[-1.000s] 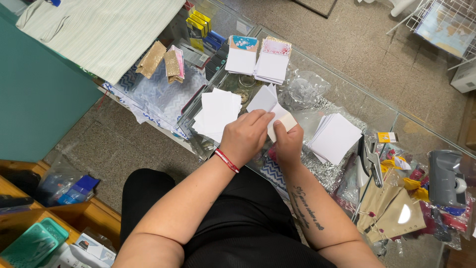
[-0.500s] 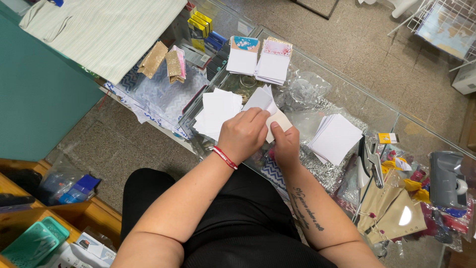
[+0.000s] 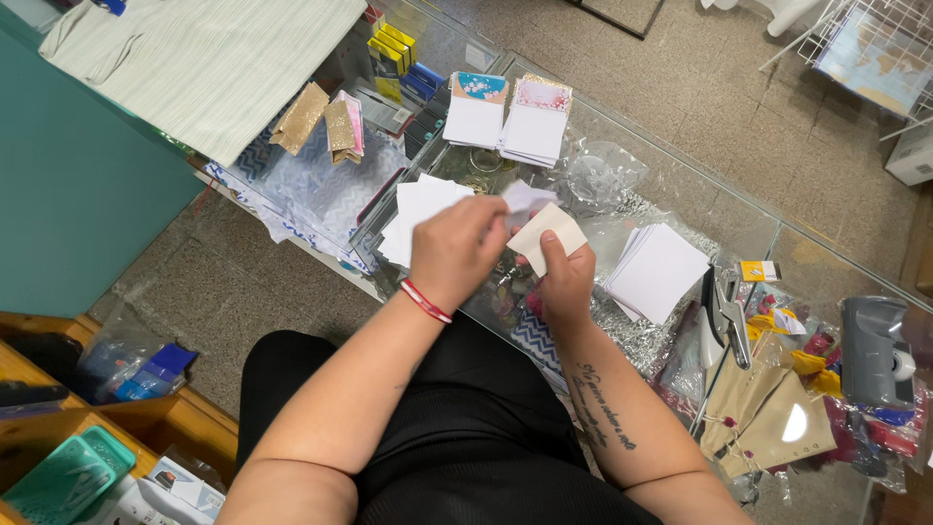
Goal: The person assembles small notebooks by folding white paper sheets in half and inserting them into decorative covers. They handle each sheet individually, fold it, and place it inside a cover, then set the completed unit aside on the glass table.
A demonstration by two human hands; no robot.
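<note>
Both hands — left [image 3: 455, 248], right [image 3: 567, 279] — pinch small cream card [image 3: 549, 231] above glass counter [image 3: 680, 185].

White paper squares [image 3: 659, 270]; cream card [image 3: 547, 233]; red wristband [image 3: 426, 300]; glittery gold cards [image 3: 300, 118]; teal wall [image 3: 68, 194].

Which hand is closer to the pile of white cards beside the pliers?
Right. The right hand is just beside the white card pile; the left hand is farther off, beyond the right hand.

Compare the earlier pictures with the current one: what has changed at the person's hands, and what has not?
Barely anything moved. The right hand still pinches the small cream card, the left hand stays at its edge, shifted slightly. The white card stacks on the glass counter lie as before.
</note>
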